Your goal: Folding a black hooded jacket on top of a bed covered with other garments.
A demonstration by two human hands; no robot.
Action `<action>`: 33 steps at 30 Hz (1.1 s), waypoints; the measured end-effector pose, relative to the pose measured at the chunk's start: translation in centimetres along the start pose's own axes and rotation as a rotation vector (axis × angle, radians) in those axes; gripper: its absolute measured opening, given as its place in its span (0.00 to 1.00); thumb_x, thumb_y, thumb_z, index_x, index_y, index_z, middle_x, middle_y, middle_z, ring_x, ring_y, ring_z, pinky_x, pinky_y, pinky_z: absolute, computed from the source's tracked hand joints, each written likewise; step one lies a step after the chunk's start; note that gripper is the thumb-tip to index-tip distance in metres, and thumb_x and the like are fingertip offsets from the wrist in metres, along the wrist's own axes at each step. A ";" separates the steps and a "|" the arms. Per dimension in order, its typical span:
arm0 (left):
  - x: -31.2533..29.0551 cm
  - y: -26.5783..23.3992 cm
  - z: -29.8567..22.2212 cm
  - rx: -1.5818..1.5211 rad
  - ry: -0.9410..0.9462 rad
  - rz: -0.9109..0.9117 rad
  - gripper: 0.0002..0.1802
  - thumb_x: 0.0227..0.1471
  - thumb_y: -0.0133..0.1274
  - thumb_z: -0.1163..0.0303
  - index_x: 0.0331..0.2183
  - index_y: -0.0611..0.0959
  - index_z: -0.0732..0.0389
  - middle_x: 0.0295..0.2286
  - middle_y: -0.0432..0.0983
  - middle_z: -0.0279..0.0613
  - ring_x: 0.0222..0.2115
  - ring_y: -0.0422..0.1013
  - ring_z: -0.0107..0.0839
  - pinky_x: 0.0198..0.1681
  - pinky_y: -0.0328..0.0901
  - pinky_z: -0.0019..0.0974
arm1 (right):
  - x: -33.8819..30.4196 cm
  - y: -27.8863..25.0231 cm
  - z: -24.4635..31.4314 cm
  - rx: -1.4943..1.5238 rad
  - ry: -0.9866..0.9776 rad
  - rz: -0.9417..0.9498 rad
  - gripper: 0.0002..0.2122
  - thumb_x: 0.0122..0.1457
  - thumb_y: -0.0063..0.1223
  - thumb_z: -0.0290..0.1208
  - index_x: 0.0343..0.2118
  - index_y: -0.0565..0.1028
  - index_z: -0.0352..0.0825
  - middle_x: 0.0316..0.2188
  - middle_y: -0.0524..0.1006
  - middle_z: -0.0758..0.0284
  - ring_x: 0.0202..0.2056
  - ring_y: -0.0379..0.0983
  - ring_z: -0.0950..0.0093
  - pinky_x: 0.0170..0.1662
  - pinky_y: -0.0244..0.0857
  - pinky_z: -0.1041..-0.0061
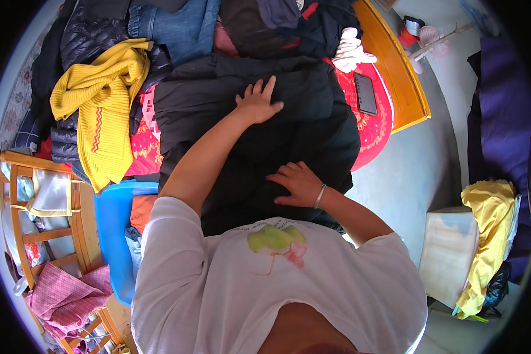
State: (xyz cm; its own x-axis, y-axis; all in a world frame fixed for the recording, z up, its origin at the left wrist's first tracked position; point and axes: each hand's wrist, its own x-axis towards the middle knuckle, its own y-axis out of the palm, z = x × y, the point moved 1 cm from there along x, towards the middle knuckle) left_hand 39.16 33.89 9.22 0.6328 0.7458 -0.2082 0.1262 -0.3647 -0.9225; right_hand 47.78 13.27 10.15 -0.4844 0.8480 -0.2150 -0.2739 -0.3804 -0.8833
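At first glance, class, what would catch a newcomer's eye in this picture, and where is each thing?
In the middle, a large black garment lies spread over a red patterned bedcover, with the left hand flat on its far part and the right hand flat on its near part. To the left, a bright yellow knitted sweater drapes over a pile of dark clothes. A dark phone lies on the bedcover at right.
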 end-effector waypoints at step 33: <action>0.1 4.1 -1.5 -0.315 0.393 -0.467 0.34 0.51 0.42 0.48 0.56 0.61 0.56 0.57 0.51 0.47 0.59 0.47 0.42 0.60 0.42 0.42 | 13.1 -15.3 -2.6 0.714 -0.150 -0.896 0.19 0.55 0.52 0.31 0.50 0.66 0.34 0.46 0.70 0.68 0.50 0.63 0.77 0.52 0.55 0.79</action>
State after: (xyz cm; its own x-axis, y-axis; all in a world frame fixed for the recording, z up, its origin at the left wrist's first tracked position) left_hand 40.90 31.65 5.91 0.6804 0.6285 0.3768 0.6319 -0.2428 -0.7361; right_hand 47.77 31.18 19.81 0.0404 0.8849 0.4641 -0.9534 0.1732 -0.2472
